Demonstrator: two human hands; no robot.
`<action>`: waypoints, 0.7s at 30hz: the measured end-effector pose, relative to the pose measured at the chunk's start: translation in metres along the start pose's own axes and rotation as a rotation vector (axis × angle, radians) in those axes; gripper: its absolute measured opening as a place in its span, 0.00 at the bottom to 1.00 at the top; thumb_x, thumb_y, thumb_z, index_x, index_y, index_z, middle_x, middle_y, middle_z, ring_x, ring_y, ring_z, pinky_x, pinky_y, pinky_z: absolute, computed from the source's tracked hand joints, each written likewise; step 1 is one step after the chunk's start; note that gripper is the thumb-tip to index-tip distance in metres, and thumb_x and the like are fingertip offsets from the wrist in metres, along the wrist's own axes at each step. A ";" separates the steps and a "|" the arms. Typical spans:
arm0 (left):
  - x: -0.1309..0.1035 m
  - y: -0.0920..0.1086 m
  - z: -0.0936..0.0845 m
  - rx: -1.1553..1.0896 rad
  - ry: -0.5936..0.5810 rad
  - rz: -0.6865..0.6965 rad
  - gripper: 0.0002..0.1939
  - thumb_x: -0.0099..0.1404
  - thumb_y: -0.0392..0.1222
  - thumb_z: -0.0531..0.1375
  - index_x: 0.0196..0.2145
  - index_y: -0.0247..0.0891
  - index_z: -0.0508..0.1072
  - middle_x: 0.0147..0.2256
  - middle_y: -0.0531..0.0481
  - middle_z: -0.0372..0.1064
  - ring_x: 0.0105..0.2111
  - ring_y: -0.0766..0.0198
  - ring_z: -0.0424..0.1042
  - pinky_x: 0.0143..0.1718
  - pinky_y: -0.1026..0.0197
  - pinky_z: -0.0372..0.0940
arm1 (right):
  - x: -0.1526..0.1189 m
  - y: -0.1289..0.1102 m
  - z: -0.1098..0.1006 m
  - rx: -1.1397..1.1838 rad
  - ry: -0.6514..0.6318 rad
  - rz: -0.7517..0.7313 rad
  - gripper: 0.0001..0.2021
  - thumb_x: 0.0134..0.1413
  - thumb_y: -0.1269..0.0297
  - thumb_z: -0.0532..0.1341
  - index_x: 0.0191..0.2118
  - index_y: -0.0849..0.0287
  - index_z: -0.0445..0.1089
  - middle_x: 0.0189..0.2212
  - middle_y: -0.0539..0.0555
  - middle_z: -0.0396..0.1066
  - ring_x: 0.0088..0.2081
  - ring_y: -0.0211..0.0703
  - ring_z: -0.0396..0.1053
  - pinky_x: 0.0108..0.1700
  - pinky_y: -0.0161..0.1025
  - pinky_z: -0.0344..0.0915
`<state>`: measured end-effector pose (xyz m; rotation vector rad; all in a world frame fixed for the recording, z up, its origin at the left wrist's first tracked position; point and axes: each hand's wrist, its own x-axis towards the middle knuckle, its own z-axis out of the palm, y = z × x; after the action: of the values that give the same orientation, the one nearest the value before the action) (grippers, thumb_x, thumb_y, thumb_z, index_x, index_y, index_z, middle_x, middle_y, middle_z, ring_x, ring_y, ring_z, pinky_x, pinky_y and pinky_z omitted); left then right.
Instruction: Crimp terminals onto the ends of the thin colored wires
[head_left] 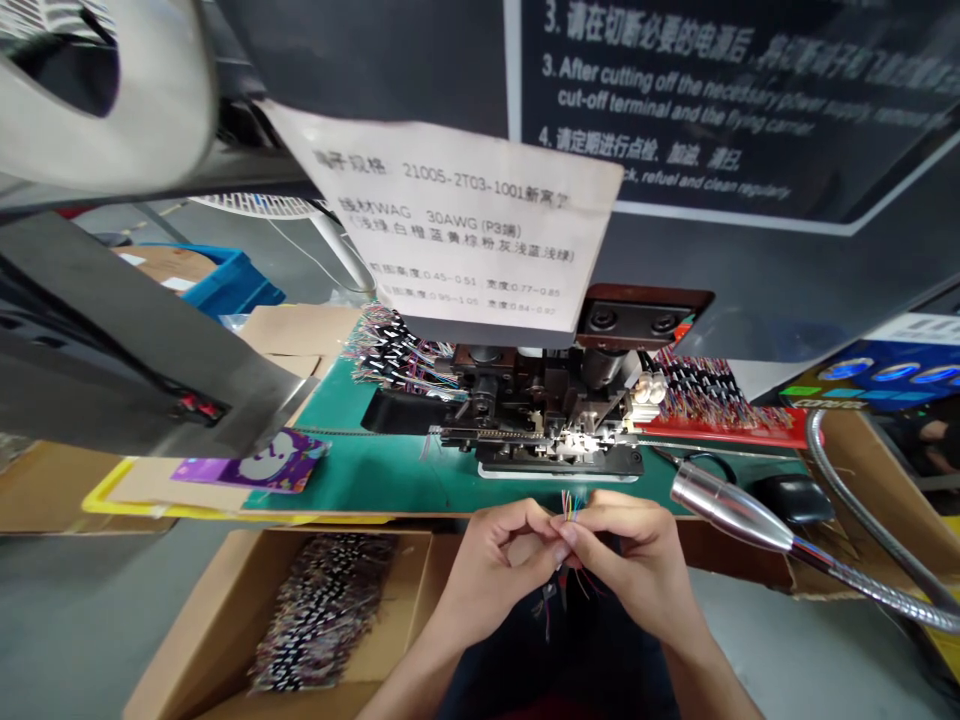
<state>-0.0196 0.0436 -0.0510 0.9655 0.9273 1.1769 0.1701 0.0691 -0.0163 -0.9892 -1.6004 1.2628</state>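
Between my two hands is a small bundle of thin coloured wires (568, 503), its ends fanned upward above the fingertips. My left hand (504, 560) pinches it from the left with thumb and forefinger. From the other side my right hand (631, 548) pinches the same bundle, the fingertips of both hands meeting. More of the wires hang below, partly hidden by the fingers. Just beyond my hands stands a terminal crimping machine (559, 440), its lit crimping area facing me. A terminal strip runs in along its left side.
An open cardboard box (217, 600) at lower left holds many wire bundles (326, 610). More bundles lie behind the machine on the green mat (360, 470) and a red tray (765, 432). A flexible lamp (731, 505) reaches in from the right, beside a black mouse (793, 498).
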 end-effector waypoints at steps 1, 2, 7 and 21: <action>-0.001 0.000 0.000 0.017 -0.013 0.021 0.13 0.67 0.41 0.77 0.30 0.38 0.79 0.31 0.48 0.84 0.30 0.60 0.82 0.36 0.62 0.75 | 0.001 -0.001 0.000 0.008 0.018 -0.010 0.10 0.73 0.65 0.72 0.37 0.53 0.91 0.24 0.51 0.76 0.26 0.41 0.67 0.29 0.40 0.60; -0.002 0.000 -0.001 0.033 -0.023 0.045 0.12 0.68 0.41 0.76 0.31 0.38 0.79 0.30 0.48 0.83 0.30 0.59 0.82 0.37 0.62 0.75 | 0.002 -0.002 0.001 0.023 0.044 -0.021 0.11 0.72 0.65 0.72 0.35 0.53 0.90 0.24 0.51 0.77 0.26 0.42 0.68 0.29 0.40 0.61; -0.003 0.004 0.001 0.115 0.018 0.144 0.07 0.71 0.38 0.73 0.35 0.38 0.80 0.32 0.49 0.81 0.32 0.60 0.80 0.39 0.62 0.74 | 0.007 -0.002 0.009 0.036 0.163 -0.051 0.10 0.72 0.63 0.72 0.37 0.53 0.90 0.25 0.52 0.78 0.26 0.44 0.70 0.29 0.40 0.64; 0.007 -0.009 -0.001 -0.143 0.073 0.022 0.13 0.70 0.47 0.77 0.33 0.40 0.82 0.29 0.51 0.84 0.30 0.58 0.83 0.36 0.60 0.76 | 0.006 0.012 0.009 0.061 0.094 -0.044 0.11 0.73 0.65 0.72 0.55 0.49 0.90 0.26 0.50 0.78 0.26 0.44 0.74 0.31 0.40 0.67</action>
<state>-0.0167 0.0495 -0.0603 0.8240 0.8792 1.2868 0.1605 0.0744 -0.0280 -0.9567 -1.4953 1.2102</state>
